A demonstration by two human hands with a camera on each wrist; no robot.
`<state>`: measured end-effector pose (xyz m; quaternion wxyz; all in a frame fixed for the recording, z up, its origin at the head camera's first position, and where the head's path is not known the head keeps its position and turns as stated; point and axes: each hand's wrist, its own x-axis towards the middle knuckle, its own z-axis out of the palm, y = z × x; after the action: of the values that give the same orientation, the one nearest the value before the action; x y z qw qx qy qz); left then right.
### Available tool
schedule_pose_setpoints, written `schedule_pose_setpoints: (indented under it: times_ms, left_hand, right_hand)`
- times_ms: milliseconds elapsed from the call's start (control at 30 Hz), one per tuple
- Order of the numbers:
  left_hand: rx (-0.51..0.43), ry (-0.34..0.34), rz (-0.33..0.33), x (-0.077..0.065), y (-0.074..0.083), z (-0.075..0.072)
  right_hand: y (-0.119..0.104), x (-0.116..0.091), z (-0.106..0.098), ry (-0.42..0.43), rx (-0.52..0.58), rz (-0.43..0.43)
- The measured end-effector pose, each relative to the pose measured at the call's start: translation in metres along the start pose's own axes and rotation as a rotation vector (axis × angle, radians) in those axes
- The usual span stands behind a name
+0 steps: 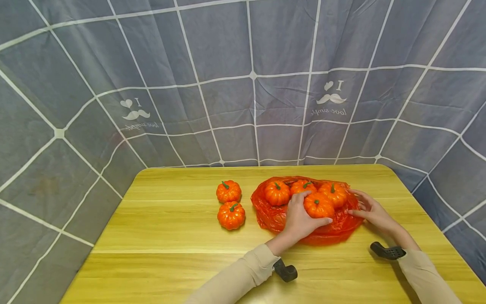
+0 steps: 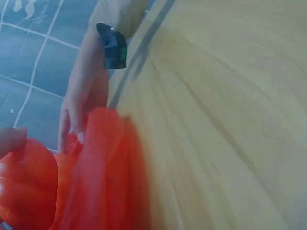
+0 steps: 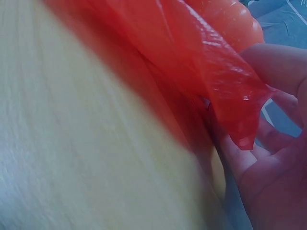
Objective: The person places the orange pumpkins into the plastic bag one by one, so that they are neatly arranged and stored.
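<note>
My left hand (image 1: 300, 217) grips a small orange toy pumpkin (image 1: 319, 206), thumb on its near side and fingers at its far left. This pumpkin is over a crumpled red plastic bag (image 1: 267, 217), beside three other pumpkins (image 1: 277, 194) sitting on the bag. In the left wrist view the held pumpkin (image 2: 29, 184) shows large at the left edge. At the bag's right side, my right hand (image 1: 373, 213) pinches the bag's edge, thumb toward me. The right wrist view shows the thin red film (image 3: 235, 110) between thumb (image 3: 278, 67) and fingers.
Two more pumpkins (image 1: 228, 191) (image 1: 231, 215) stand one in front of the other on the wooden table (image 1: 163, 228), left of the bag. A grey curtain (image 1: 224, 101) with white lines hangs behind and at both sides. Black wrist mounts (image 1: 285, 271) stick out near both cuffs.
</note>
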<state>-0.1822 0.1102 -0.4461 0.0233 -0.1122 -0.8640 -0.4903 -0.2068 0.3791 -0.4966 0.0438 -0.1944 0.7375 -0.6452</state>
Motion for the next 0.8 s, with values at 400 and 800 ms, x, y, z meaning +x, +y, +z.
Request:
schedule_pose_setpoints:
  times_ms: [400, 800]
  left_hand:
    - [0.05, -0.029, 0.016, -0.001, 0.002, 0.022]
    - [0.195, -0.04, 0.087, -0.002, 0.002, 0.033]
  right_hand:
    - [-0.002, 0.002, 0.003, 0.039, -0.071, 0.029]
    - [0.001, 0.002, 0.002, 0.016, 0.02, -0.001]
